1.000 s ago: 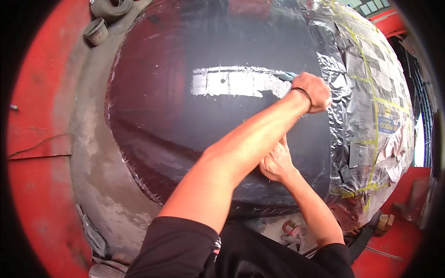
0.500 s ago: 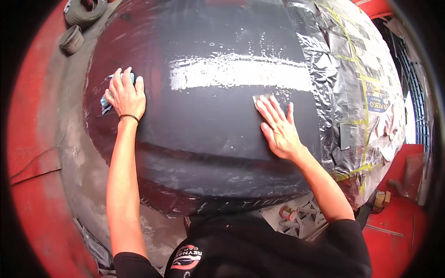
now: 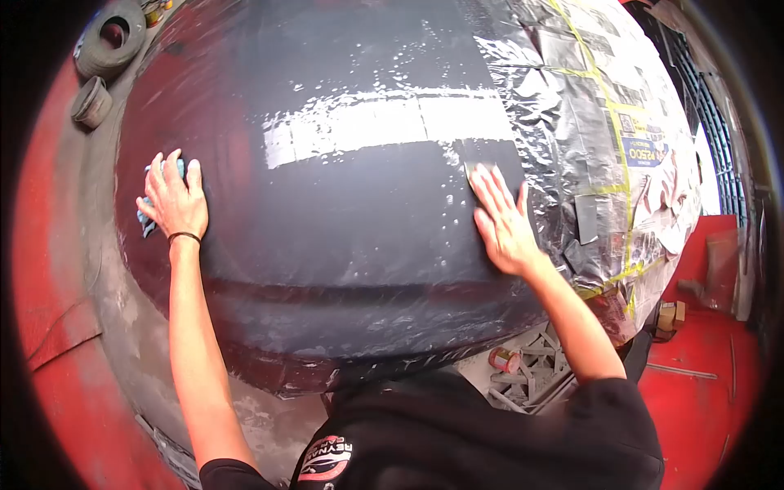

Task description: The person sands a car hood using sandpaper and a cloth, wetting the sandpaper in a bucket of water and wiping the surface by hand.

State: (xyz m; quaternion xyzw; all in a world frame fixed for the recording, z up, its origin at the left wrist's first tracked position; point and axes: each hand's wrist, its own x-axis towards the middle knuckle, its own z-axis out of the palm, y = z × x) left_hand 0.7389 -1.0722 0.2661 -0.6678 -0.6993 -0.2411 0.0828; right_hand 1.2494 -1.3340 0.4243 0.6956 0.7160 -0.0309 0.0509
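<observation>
A large curved car panel (image 3: 351, 212), dark grey in the middle and dark red at the left, spreads beneath both hands. Its surface is wet, with droplets and a bright reflection. My left hand (image 3: 177, 202) rests on the red part, fingers bent over a crumpled blue cloth (image 3: 148, 224) that pokes out beside them. Flat on the grey part, near the masked edge, my right hand (image 3: 506, 224) presses a small piece of sandpaper (image 3: 469, 170). Only a pale edge of that piece shows past the fingertips; the remainder is hidden.
Plastic and newspaper masking (image 3: 608, 163), held by yellow tape, covers the right side. A tire (image 3: 110, 41) and a bucket (image 3: 91, 103) stand on the floor at the upper left. A red-labelled can (image 3: 504, 359) sits among scraps below the panel. Boxes (image 3: 670, 317) lie at the right.
The camera view has shifted, so the panel appears lower and further left. My right hand has slid rightward across the panel with the sandpaper, toward the masking. My left hand stays on the cloth.
</observation>
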